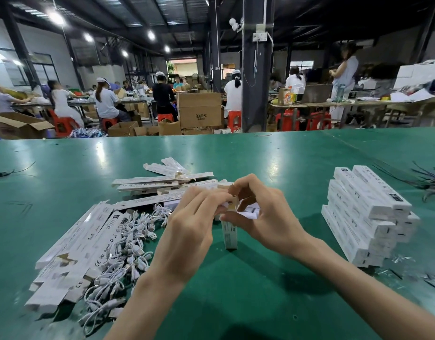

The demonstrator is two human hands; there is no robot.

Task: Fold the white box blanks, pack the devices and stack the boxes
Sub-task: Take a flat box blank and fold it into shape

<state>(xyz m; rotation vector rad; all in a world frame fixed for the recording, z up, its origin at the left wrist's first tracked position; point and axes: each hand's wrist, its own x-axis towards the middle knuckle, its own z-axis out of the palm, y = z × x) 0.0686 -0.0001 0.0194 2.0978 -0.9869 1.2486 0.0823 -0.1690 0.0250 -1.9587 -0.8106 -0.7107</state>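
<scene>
**Both hands close a white box at the middle of the desk**

The green desk [285,163] fills the lower half of the view. On its right side sits a stack of boxes [366,217], long white packs laid flat in several layers, well apart from the hands. On the left lies a fan of flat box blanks [71,251], overlapping one another and printed side up. A second, looser heap of blanks [160,182] lies further back, just behind the hands. Between the two heaps is a tangle of short white cables [128,244], touching the near blanks and reaching to the left wrist.

At the centre stands the upright box [229,235], its lower end on the desk and its upper end between the two hands. The left hand [194,224] comes in from the left with fingers curled, pinching the top flap. The right hand [268,217] meets it from the right: its thumb presses the side of the box and its fingers curl over the open top. Whether anything is inside the box cannot be told.

A bundle of thin dark wires [427,177] lies at the far right edge.
</scene>
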